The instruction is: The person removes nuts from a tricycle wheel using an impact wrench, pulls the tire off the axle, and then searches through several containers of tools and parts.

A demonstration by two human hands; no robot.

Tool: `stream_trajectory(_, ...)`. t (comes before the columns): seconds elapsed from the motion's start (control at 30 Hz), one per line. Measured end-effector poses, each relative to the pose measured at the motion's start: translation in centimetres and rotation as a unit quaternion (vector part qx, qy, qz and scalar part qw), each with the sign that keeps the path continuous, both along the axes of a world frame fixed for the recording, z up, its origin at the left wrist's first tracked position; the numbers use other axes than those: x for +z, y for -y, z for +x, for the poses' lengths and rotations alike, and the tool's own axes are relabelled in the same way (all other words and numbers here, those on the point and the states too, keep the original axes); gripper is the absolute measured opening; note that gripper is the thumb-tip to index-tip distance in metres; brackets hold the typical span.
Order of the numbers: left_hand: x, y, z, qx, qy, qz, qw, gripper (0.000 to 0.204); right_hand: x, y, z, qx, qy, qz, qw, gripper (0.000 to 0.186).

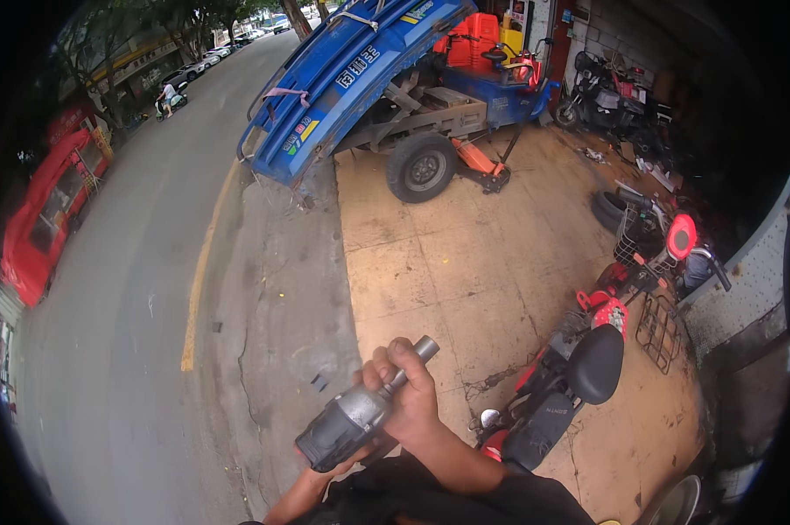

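Low in front of me I hold a grey and black impact wrench (347,424), its nose tilted up toward the right. A long metal socket (425,348) sticks out from the nose. My right hand (410,398) is closed round the socket's shaft, thumb up along it. My left hand (353,458) is under the wrench's body, closed on its lower part; most of its fingers are hidden behind the tool.
Ahead stands a blue cargo tricycle (351,79) with its bed tipped up, an orange floor jack (481,162) beside its wheel (422,167). To my right is a red and black electric scooter (548,402). A road (141,306) runs along the left, past a red awning (49,210).
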State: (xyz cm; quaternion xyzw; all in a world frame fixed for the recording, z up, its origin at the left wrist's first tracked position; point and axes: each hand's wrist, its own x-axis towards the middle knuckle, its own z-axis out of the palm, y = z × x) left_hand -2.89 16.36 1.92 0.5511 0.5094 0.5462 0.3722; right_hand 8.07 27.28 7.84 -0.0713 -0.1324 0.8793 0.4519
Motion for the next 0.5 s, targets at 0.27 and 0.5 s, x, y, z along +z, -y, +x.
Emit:
stream_trajectory(0.27, -3.0, -22.1, -8.2, 0.076, -0.114, -0.034, 0.99, 0.043, -2.8, -24.0, -7.2, 0.001, 0.06, -0.164, 0.985, 0.027)
stream_trajectory(0.5, -4.9, -45.1, -12.5, 0.007, -0.193, 0.012, 0.981, 0.061, -4.1, -45.2, -10.0, -0.085, 0.062, -0.188, 0.977, 0.028)
